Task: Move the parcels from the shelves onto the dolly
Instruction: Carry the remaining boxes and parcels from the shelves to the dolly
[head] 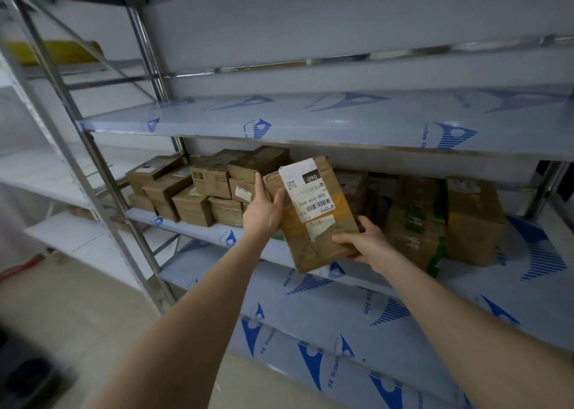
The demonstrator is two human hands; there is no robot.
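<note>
A brown cardboard parcel [313,219] with a white shipping label marked 060 is tilted in front of the middle shelf [217,233]. My left hand [264,210] holds its left edge, thumb on the front face and fingers behind. My right hand [363,241] grips its lower right corner. Several small brown parcels [198,191] are stacked on the shelf to the left. Two larger boxes [447,219] stand on the same shelf to the right. The dolly is not in view.
The steel shelving has film-covered boards; the upper shelf [310,120] holds nothing and a lower shelf [372,321] juts toward me. A steel upright [102,172] stands left. A yellow parcel [56,51] lies on a far left rack. Tiled floor [77,300] is below left.
</note>
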